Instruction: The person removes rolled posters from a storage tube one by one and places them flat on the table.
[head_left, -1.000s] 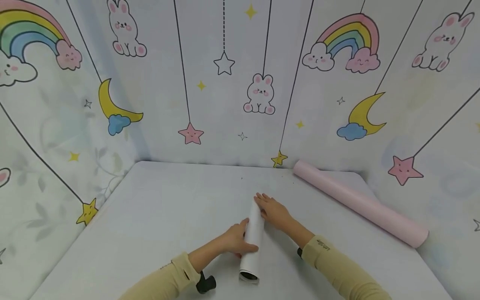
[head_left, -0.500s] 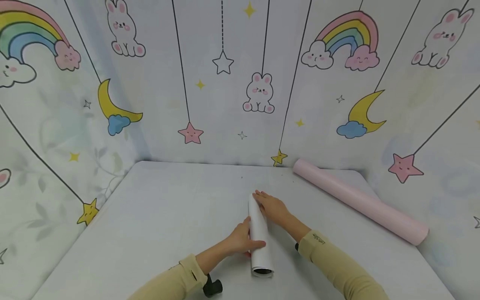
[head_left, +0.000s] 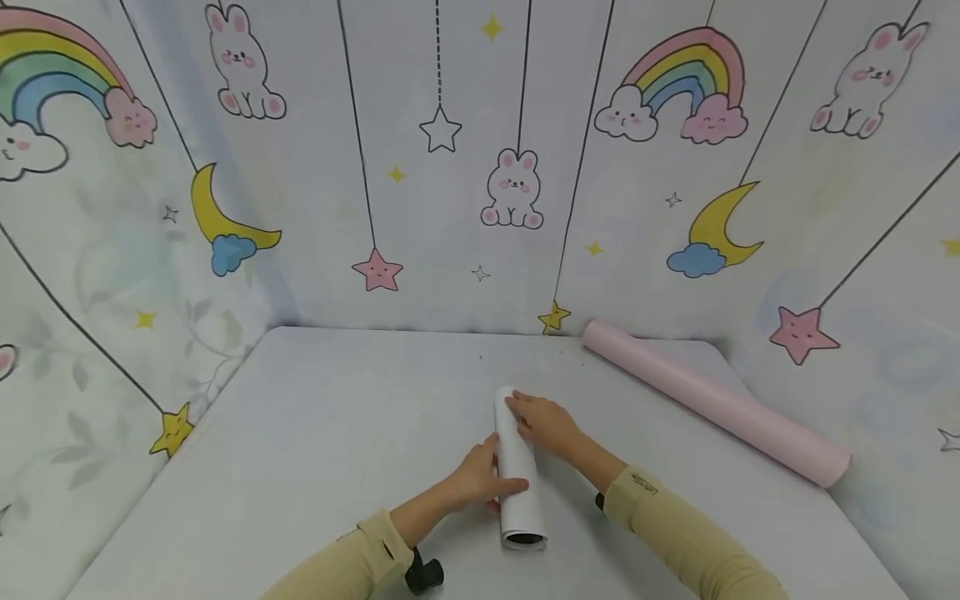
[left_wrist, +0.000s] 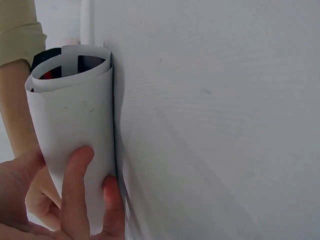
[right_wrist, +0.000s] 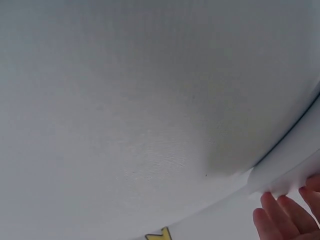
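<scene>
A white paper roll (head_left: 517,475) lies lengthwise on the white table, its near end a round opening. Seen in the left wrist view, this paper roll (left_wrist: 75,115) has loosely overlapping layers and a dark inner side with a bit of red. My left hand (head_left: 476,475) grips it around the middle, thumb across the top and fingers on the left side. At the far end, my right hand (head_left: 547,423) holds it from the right, fingertips over its top. The fingers (right_wrist: 272,212) of that hand bend against the roll's end in the right wrist view.
A long pink roll (head_left: 712,404) lies slantwise along the right side of the white table (head_left: 337,417). Behind the table hangs a white backdrop (head_left: 315,208) printed with rabbits, stars and rainbows. Black wrist gear (head_left: 425,575) shows under the left sleeve.
Over the second, the roll's near end has swung rightward with my left hand, turning the roll slightly. My right hand stays at the far end, its fingertips now a little lower in view.
</scene>
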